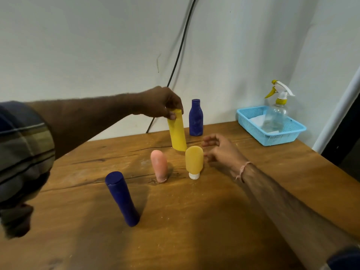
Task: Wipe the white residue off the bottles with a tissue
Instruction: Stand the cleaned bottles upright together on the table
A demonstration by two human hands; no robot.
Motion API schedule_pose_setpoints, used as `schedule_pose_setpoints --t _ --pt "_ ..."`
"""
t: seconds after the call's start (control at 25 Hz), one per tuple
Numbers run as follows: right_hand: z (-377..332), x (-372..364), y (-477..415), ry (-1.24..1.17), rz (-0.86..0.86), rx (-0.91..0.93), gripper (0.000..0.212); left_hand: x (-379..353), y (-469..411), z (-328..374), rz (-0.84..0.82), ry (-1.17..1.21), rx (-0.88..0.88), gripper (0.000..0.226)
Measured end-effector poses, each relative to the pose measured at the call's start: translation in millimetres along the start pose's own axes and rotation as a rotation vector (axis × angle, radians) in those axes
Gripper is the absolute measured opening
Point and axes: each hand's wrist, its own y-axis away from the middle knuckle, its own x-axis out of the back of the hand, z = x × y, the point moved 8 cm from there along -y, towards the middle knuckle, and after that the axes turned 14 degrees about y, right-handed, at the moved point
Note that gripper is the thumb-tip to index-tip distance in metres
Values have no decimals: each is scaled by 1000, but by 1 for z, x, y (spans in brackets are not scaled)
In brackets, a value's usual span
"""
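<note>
My left hand pinches the top of a tall yellow bottle that tilts slightly, its base at or just above the wooden table. My right hand hovers with fingers spread and relaxed beside an orange tube standing on its white cap, holding nothing. A pink tube stands left of the orange one. A dark blue bottle stands near the front left. Another dark blue bottle stands at the back by the wall. White sheets, possibly tissue, lie in the blue basket.
A light blue plastic basket sits at the table's back right corner with a clear spray bottle in it. A black cable runs down the wall behind the table. The table's right edge drops off beside a dark gap.
</note>
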Motion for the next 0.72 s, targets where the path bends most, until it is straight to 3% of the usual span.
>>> schedule_pose_setpoints --t 0.08,0.16,0.28,0.52,0.72 --pt "1 16 -32 84 138 -12 45 2 -24 -9 39 -38 30 29" --pt "-3 19 -65 210 180 4 55 -3 -44 -22 40 -82 65 31" --pt "-1 9 -108 240 141 -18 69 -14 -67 -44 23 -120 103 33" --pt "-6 -15 -151 343 162 114 51 -6 -80 -66 46 -159 84 35" --pt "-31 -50 -153 462 91 252 58 13 -67 -83 80 -191 107 36"
